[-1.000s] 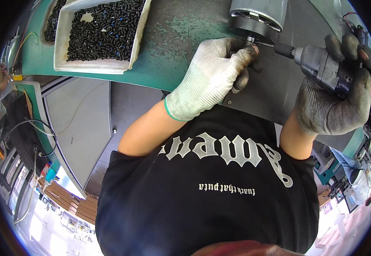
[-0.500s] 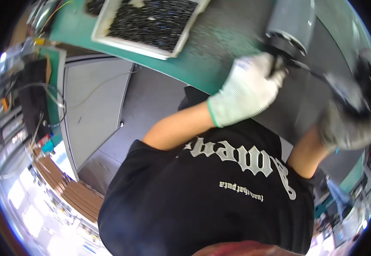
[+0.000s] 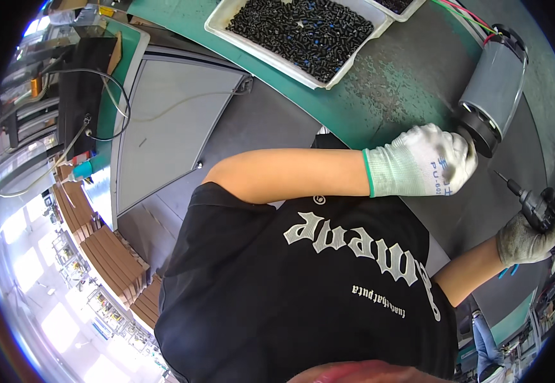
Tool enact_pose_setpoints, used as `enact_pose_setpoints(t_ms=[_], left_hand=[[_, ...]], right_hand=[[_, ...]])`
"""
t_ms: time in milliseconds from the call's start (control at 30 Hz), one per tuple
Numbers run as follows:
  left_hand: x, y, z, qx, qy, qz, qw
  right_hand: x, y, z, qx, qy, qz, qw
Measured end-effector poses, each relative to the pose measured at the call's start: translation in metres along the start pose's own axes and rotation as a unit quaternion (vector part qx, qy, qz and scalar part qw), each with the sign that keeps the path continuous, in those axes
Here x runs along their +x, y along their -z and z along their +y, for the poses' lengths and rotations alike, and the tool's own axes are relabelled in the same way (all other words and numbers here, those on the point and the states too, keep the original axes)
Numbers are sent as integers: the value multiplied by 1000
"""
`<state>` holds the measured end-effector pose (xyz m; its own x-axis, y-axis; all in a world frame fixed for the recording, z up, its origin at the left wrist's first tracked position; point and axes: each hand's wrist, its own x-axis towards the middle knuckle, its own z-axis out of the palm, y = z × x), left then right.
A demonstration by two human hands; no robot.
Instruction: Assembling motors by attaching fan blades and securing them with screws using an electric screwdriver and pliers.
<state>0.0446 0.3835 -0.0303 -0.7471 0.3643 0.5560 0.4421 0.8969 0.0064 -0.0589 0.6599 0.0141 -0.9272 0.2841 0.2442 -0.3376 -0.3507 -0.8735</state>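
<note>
Grey cylinder [image 3: 495,82] probably heavy, rigid, slick; best gripped round mid-body; left hand [image 3: 442,159] curled (any pinch hidden; cannot tell); right hand [image 3: 531,235] has fingers wrapped round driver [image 3: 534,208].

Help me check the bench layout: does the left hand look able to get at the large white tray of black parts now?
Probably yes: the left hand, beside the motor, has only worn green tabletop between it and the large white tray, though what it may hold is hidden.

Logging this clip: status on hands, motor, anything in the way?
Left hand at black end of motor, contact unclear. Right hand gripping drill, bit apart from motor. Nothing seen between bit and motor. Tray off to left.
</note>
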Motion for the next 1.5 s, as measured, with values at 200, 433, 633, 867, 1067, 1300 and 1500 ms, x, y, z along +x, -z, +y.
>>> enact_pose_setpoints(t_ms=[200, 433, 633, 867, 1067, 1300, 1500], left_hand=[[-9, 45, -39, -3, 11, -56, 998], [-35, 87, -203, 117, 304, -197, 925], [-58, 65, -234, 191, 257, -246, 915], [-59, 66, -252, 192, 235, -310, 901], [-61, 66, -246, 197, 231, -292, 907], [-63, 69, -243, 183, 216, -296, 912], [-77, 69, -249, 174, 159, -176, 956]], right_hand=[[-6, 6, 0, 7, -28, 27, 999], [-21, 4, 0, -50, 21, 73, 996], [-29, -4, -1, -5, 27, 60, 998], [-30, -8, -4, 9, -16, 22, 1000], [-36, -22, -3, 46, -34, -9, 998], [-36, -25, -5, 76, -57, -31, 995], [-38, -34, -4, 76, -49, -22, 996]])
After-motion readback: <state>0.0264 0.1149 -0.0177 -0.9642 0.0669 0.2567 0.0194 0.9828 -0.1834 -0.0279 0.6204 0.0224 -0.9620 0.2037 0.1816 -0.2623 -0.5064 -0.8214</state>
